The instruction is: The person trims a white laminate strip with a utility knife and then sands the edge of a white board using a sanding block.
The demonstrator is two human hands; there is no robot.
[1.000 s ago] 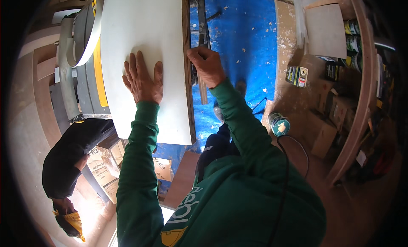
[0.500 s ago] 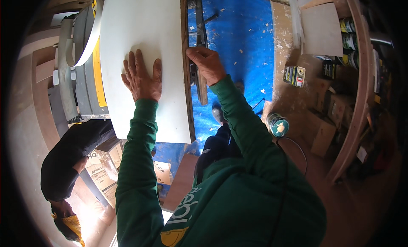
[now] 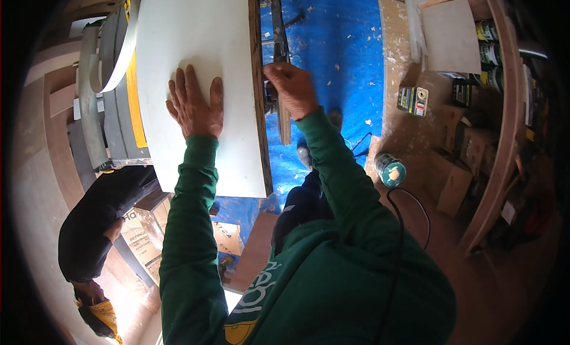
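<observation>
A long white board [image 3: 196, 42] with a rough dark side edge lies before me. My left hand [image 3: 196, 105] rests flat on its face, fingers spread, holding nothing. At the board's right edge is my right hand [image 3: 291, 88], its fingers curled in and pressed together, with the fingertips close against the dark edge. Whether anything small sits between those fingers is hidden. Just beyond that hand, a narrow dark support with a wooden end [image 3: 284, 128] shows beside the board.
A grey and yellow machine or bench [image 3: 122, 90] with a curled white strip [image 3: 123, 69] stands left. A person in black [image 3: 98, 223] bends at lower left beside cartons [image 3: 142, 241]. Right are a blue floor sheet [image 3: 350, 48], a rectangular can [image 3: 412, 102], a round tin [image 3: 390, 172] and shelving.
My right hand has turned slightly and its fingers are more curled at the board's edge. The board's edge appears a little farther left; my left hand still lies flat.
</observation>
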